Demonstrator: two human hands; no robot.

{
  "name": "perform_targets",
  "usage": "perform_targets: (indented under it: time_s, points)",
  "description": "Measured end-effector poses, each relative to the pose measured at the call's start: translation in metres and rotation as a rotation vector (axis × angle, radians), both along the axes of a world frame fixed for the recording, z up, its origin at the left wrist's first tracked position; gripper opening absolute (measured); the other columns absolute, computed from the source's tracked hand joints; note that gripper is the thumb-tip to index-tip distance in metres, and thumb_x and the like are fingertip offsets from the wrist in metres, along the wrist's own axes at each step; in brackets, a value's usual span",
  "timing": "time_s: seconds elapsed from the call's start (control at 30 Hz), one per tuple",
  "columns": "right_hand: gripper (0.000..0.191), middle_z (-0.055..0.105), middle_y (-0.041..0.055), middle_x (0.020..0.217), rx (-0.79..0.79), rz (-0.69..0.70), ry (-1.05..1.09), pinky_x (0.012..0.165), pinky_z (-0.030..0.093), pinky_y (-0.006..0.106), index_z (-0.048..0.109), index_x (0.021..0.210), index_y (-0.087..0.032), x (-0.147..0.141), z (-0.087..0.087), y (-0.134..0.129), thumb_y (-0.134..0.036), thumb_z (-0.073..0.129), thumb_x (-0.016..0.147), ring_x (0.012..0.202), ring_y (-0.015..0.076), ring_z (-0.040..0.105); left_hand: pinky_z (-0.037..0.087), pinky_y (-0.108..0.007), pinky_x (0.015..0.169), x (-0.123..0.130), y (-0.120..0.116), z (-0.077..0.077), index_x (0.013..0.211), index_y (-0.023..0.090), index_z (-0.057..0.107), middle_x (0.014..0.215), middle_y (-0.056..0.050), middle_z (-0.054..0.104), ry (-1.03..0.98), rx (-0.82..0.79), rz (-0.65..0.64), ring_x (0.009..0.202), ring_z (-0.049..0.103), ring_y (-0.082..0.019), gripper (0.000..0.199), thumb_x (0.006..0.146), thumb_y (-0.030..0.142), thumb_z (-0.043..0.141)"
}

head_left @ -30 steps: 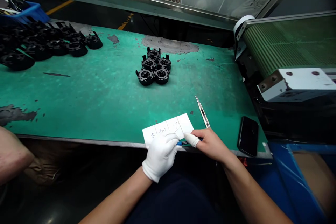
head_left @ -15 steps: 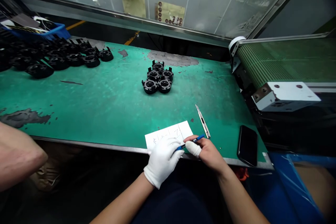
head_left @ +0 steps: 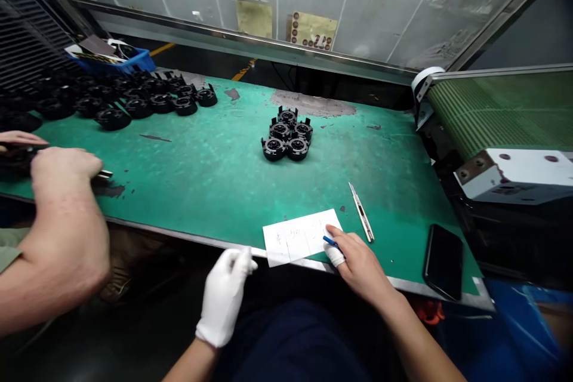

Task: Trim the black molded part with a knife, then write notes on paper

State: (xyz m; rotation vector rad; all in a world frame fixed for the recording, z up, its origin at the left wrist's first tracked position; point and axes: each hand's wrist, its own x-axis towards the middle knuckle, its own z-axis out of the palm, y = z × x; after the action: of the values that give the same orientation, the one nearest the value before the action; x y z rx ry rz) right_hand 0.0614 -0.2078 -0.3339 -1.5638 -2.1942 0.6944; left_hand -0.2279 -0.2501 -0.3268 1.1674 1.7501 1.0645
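My right hand [head_left: 360, 262], with white wrapping on a finger, is closed around a blue pen [head_left: 330, 242] and rests on the right end of a white paper slip [head_left: 293, 239]. Handwritten marks and dividing lines show on the slip, which juts over the table's front edge. Off the slip's left side, in front of the edge, my left hand [head_left: 224, 295] wears a white glove. Its fingers are curled together in a pinch; whatever they hold, if anything, is hidden. A utility knife [head_left: 362, 213] lies just beyond my right hand.
Several round black parts [head_left: 286, 137] stand grouped on the green table [head_left: 215, 179]. More black parts [head_left: 138, 106] crowd the far left, by a blue bin [head_left: 143, 61]. A phone [head_left: 443, 261] lies at right, near a conveyor [head_left: 501, 107]. A co-worker's arm [head_left: 62, 239] reaches in from the left.
My left hand has moved left, away from the pen and off the slip. My right hand keeps the pen, now lower over the slip. The co-worker's hands have come into view.
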Motion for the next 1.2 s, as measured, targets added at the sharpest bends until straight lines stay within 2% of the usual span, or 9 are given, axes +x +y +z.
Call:
perform_targets:
  time_s: [0.07, 0.13, 0.23, 0.3, 0.47, 0.6, 0.83, 0.97, 1.2]
  points:
    - [0.028, 0.056, 0.0063, 0.150, 0.019, 0.016, -0.042, 0.097, 0.051, 0.047, 0.064, 0.111, -0.022, 0.002, -0.002, -0.001, -0.034, 0.040, 0.104, 0.114, 0.0284, 0.060, 0.046, -0.025, 0.059, 0.003, -0.012, 0.001, 0.067, 0.019, 0.058, 0.065, 0.001, 0.060, 0.134, -0.131, -0.150, 0.062, 0.057, -0.015, 0.041, 0.095, 0.049, 0.057]
    - [0.029, 0.056, 0.0065, 0.149, 0.020, 0.021, -0.045, 0.098, 0.051, 0.047, 0.064, 0.111, -0.022, 0.003, -0.003, 0.000, -0.036, 0.040, 0.105, 0.115, 0.0280, 0.060, 0.046, -0.025, 0.060, 0.016, -0.016, 0.006, 0.066, 0.019, 0.057, 0.064, 0.000, 0.058, 0.194, 0.009, -0.287, 0.061, 0.055, -0.014, 0.038, 0.095, 0.043, 0.058]
    - [0.032, 0.059, 0.0068, 0.146, -0.012, 0.008, 0.000, 0.101, 0.050, 0.046, 0.065, 0.117, -0.022, 0.005, -0.001, 0.002, -0.040, 0.041, 0.105, 0.117, 0.0276, 0.061, 0.053, -0.031, 0.087, 0.039, -0.005, 0.017, 0.094, 0.022, 0.069, 0.094, -0.004, 0.072, 0.201, 0.340, -0.547, 0.090, 0.067, -0.019, 0.011, 0.094, 0.029, 0.060]
    - [0.037, 0.062, 0.0079, 0.142, -0.043, -0.049, 0.089, 0.104, 0.047, 0.046, 0.063, 0.124, -0.024, 0.003, 0.005, 0.003, -0.045, 0.042, 0.104, 0.122, 0.0279, 0.059, 0.052, -0.036, 0.102, 0.050, 0.007, 0.019, 0.117, 0.024, 0.067, 0.118, -0.006, 0.072, 0.190, 0.382, -0.667, 0.110, 0.067, -0.022, 0.025, 0.093, 0.026, 0.062]
    - [0.047, 0.066, 0.0074, 0.100, -0.122, -0.321, 0.513, 0.080, 0.049, 0.035, 0.066, 0.098, -0.023, -0.023, 0.020, -0.001, -0.060, 0.037, 0.102, 0.090, 0.0224, 0.063, 0.050, -0.044, 0.111, 0.058, 0.027, 0.007, 0.137, 0.030, 0.058, 0.133, -0.006, 0.067, 0.206, 0.331, -0.722, 0.123, 0.064, -0.027, 0.055, 0.086, 0.038, 0.075]
    - [0.057, 0.047, -0.0022, 0.058, -0.381, -0.440, 0.825, 0.052, 0.033, 0.029, 0.065, 0.095, -0.019, -0.045, 0.013, -0.004, -0.072, 0.044, 0.095, 0.052, 0.0151, 0.044, 0.046, -0.045, 0.116, 0.058, 0.025, -0.002, 0.143, 0.034, 0.053, 0.142, -0.002, 0.062, 0.191, 0.351, -0.690, 0.134, 0.057, -0.024, 0.052, 0.092, 0.037, 0.068]
    - [0.042, 0.056, -0.0012, 0.057, -0.581, -0.265, 0.794, 0.051, 0.030, 0.027, 0.068, 0.082, -0.018, -0.031, 0.018, -0.006, -0.059, 0.067, 0.089, 0.050, 0.0115, 0.043, 0.043, -0.043, 0.118, 0.062, 0.023, -0.004, 0.132, 0.029, 0.062, 0.137, -0.002, 0.066, 0.211, 0.401, -0.730, 0.133, 0.057, -0.022, 0.033, 0.100, 0.025, 0.054]
    - [0.045, 0.060, 0.0003, 0.054, -0.559, -0.337, 0.818, 0.045, 0.028, 0.025, 0.070, 0.084, -0.017, -0.029, 0.016, -0.008, -0.058, 0.059, 0.094, 0.044, 0.0104, 0.043, 0.040, -0.045, 0.119, 0.064, 0.023, -0.011, 0.134, 0.028, 0.059, 0.135, -0.005, 0.066, 0.257, 0.389, -0.762, 0.132, 0.057, -0.024, 0.036, 0.099, 0.028, 0.055]
    - [0.047, 0.061, 0.0016, 0.051, -0.500, -0.405, 0.900, 0.042, 0.025, 0.025, 0.068, 0.079, -0.017, -0.021, -0.005, -0.012, -0.061, 0.060, 0.092, 0.039, 0.0094, 0.040, 0.056, -0.039, 0.093, 0.072, 0.023, -0.015, 0.097, 0.023, 0.071, 0.094, -0.006, 0.073, 0.261, 0.353, -0.722, 0.092, 0.070, -0.023, 0.025, 0.100, 0.037, 0.051]
